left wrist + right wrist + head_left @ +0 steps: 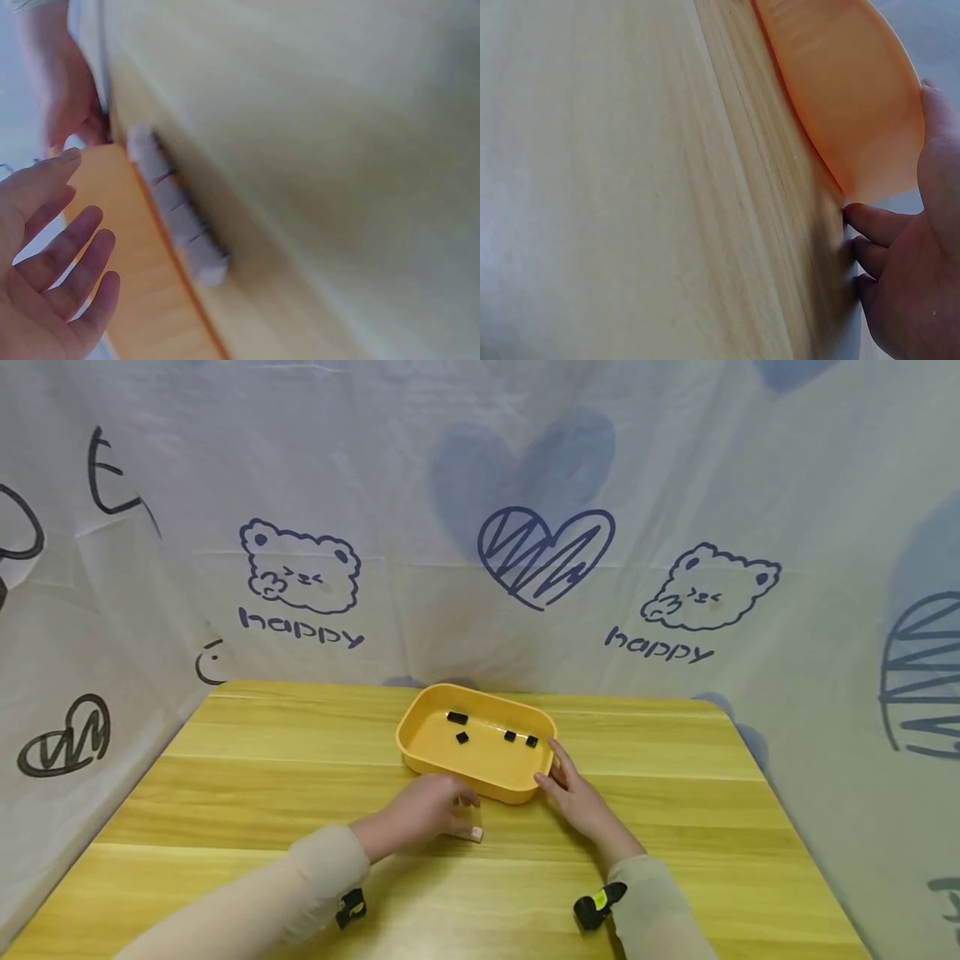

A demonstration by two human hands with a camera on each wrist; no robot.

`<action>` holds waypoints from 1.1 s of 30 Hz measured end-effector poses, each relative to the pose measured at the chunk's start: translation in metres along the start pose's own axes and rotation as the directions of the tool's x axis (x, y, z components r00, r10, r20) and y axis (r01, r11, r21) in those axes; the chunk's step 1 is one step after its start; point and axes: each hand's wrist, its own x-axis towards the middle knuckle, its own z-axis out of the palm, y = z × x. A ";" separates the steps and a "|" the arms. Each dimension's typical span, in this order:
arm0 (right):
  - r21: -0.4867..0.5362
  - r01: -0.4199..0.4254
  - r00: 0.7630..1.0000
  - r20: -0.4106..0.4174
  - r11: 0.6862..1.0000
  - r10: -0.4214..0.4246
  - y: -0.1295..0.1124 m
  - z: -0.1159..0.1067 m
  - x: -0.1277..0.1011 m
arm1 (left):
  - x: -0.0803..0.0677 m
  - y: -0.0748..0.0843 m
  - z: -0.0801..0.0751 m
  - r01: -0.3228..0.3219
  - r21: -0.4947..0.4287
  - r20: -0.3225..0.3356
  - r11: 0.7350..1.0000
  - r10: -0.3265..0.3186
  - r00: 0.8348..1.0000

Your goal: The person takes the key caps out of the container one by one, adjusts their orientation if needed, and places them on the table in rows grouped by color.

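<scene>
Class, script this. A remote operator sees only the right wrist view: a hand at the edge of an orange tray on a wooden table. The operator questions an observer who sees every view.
Operator: Anything inside the tray?
Observer: Four small black pieces lie in the tray.
Operator: Where is the other hand?
Observer: The left hand is on the table, just before the tray's near wall.
Operator: Anything by it?
Observer: A whitish segmented strip lies along that wall; the fingers are spread beside it.
</scene>
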 end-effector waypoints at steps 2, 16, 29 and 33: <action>-0.002 -0.002 1.000 -0.003 1.000 0.002 0.000 0.000 0.000 | 0.002 0.001 -0.008 -0.004 0.000 -0.013 1.000 0.004 1.000; 0.003 0.005 1.000 0.002 1.000 -0.005 0.003 0.001 0.000 | 0.035 -0.019 -0.048 0.060 0.132 0.002 0.990 -0.060 0.998; -0.006 0.006 1.000 0.005 1.000 -0.006 0.002 0.001 0.000 | 0.074 -0.049 -0.052 -0.018 0.182 0.179 0.983 -0.016 0.984; -0.011 0.000 1.000 -0.001 1.000 0.000 0.002 0.001 0.000 | 0.089 -0.055 -0.054 -0.083 0.186 0.253 0.979 0.034 0.967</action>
